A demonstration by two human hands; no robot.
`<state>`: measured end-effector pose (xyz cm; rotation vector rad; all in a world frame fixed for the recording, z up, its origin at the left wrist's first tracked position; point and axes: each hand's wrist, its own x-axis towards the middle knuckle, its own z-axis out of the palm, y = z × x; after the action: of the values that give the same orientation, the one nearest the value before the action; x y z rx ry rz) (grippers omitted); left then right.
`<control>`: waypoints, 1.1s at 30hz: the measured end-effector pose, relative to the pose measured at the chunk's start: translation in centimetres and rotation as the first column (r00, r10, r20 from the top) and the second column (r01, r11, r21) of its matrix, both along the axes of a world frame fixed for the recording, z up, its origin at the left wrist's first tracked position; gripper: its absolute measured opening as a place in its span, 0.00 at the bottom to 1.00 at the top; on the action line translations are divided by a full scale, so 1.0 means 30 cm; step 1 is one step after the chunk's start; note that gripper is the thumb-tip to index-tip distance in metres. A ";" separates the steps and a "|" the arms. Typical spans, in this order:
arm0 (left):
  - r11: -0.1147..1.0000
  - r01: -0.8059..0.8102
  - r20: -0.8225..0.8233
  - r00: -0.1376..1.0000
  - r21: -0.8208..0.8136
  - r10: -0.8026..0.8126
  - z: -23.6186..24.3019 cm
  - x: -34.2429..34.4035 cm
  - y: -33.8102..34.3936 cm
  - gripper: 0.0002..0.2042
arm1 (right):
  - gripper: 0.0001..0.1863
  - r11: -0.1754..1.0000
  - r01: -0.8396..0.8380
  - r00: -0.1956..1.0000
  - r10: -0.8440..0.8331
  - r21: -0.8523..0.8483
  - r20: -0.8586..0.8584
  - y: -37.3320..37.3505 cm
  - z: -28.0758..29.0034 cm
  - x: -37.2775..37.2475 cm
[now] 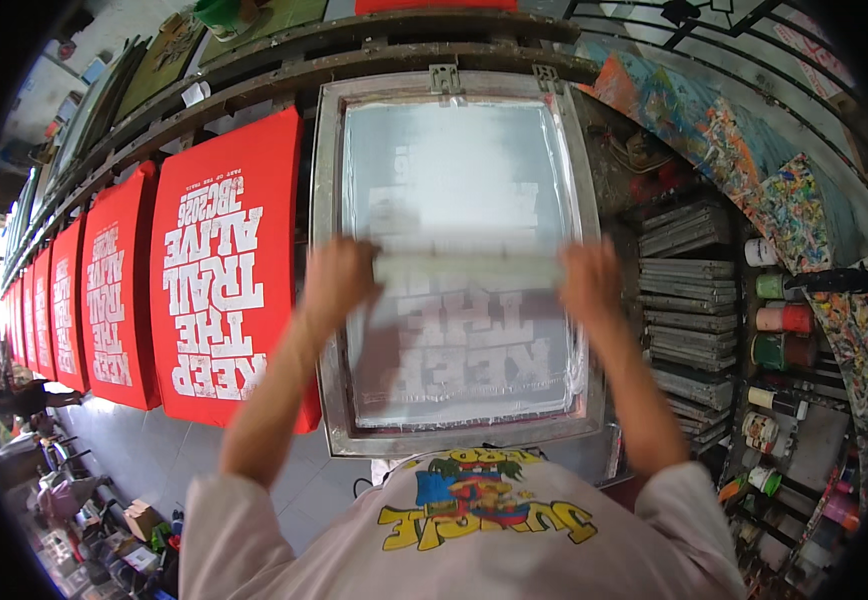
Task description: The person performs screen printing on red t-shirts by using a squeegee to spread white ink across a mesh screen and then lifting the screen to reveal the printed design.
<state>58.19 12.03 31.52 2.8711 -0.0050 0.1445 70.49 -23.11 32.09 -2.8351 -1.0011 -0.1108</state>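
Note:
A framed printing screen [584,390] lies in front of me, its pale mesh showing large block lettering. Both of my hands grip a long, light-coloured squeegee [469,266] that spans the mesh crosswise, blurred by motion. My left hand [342,275] is closed round its left end, and my right hand [591,285] round the right end. White ink [474,125] coats the far part of the mesh. What lies under the screen is mostly hidden; a bit of red shows at its lower left edge. Just to the left sits a red panel [279,210] with white lettering.
More red printed panels [114,290] recede leftward along a rail. Metal hinges [444,80] join the screen to the far rail. Stacked frames [689,310] stand at right, beside ink tubs [784,319] and a paint-splattered surface [734,140]. Cluttered items fill the lower left.

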 end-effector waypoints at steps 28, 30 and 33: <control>0.996 0.087 0.288 0.955 -0.037 -0.073 -0.191 -0.255 -0.103 0.17 | 0.12 0.985 -0.032 0.990 0.008 0.168 0.139 -0.106 -0.153 -0.242; 0.995 0.095 0.309 0.946 0.016 -0.095 -0.190 -0.038 -0.018 0.20 | 0.15 0.975 -0.080 0.975 0.033 0.206 0.220 -0.025 -0.183 -0.032; 0.997 0.067 0.349 0.936 -0.037 -0.049 -0.155 0.266 0.082 0.25 | 0.14 0.978 -0.083 0.950 0.020 0.191 0.311 0.104 -0.186 0.269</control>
<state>66.16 14.48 26.89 2.7532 -0.1522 0.6297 78.56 -19.98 26.50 -2.6519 -1.0507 -0.6304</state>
